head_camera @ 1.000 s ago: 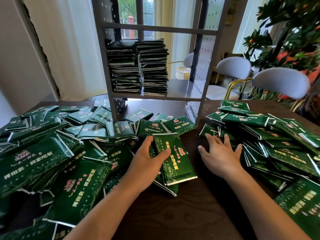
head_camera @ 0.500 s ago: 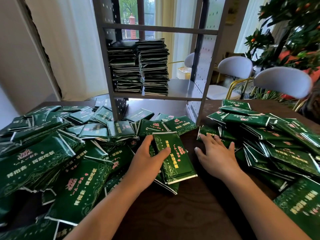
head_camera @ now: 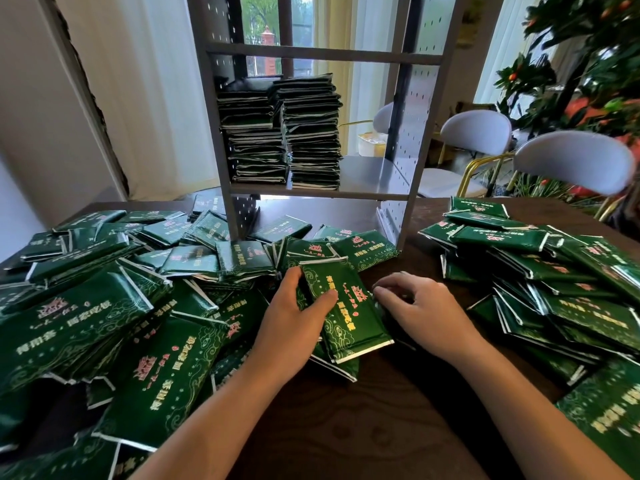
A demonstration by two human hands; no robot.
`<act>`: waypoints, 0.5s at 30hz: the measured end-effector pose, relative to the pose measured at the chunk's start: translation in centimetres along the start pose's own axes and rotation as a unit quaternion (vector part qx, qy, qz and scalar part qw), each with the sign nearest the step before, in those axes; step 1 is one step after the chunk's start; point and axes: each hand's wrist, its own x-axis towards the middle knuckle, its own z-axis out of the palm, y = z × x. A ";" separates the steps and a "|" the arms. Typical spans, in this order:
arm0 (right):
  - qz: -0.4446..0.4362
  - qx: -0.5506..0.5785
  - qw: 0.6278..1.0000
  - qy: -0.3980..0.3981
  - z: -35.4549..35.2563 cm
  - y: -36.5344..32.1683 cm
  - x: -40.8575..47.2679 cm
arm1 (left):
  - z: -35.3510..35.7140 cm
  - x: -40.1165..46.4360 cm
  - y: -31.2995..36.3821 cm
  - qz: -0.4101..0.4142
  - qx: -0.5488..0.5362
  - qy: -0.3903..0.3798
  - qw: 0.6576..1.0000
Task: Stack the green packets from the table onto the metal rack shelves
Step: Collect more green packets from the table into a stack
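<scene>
Dark wooden worktop: fills the lower half of the frame, bare wood grain showing at lower centre.

Green packets, left heap: loose and overlapping, spread from the left edge to the centre, gold and pink print facing up.

Green packets, right heap: piled at the right edge of the frame, several layers deep.

Held packet: centre of the frame, lying on top of other packets at the inner edge of the left heap, one short end toward the rack, the other toward the viewer.

Left hand: centre, just left of the held packet. Thumb lies across the packet's face and the fingers curl round its left edge, gripping it.

Right hand: just right of the held packet, palm down, fingers bent and close together, with the fingertips at the packet's right edge. Whether they pinch it cannot be told.

Metal rack: grey, upright at upper centre, standing on the worktop, with perforated side panels. Its lower shelf carries two tall stacks of packets side by side on its left half.

Chairs: two pale-backed, gold-legged, upper right behind the worktop.

Plant: leafy, with orange fruit, upper right corner.
</scene>
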 end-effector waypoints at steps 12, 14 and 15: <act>0.162 -0.274 0.948 -0.012 0.1 -0.2 -0.6 | -0.3 0.0 0.0 -0.007 0.011 0.010 1.000; 0.120 -0.216 0.969 -0.015 0.0 -0.2 -0.5 | -0.2 -0.1 0.2 0.002 0.011 0.009 1.000; 0.104 -0.156 0.982 -0.024 -0.2 -0.3 -0.5 | -0.1 -0.3 0.5 0.003 0.011 0.007 1.000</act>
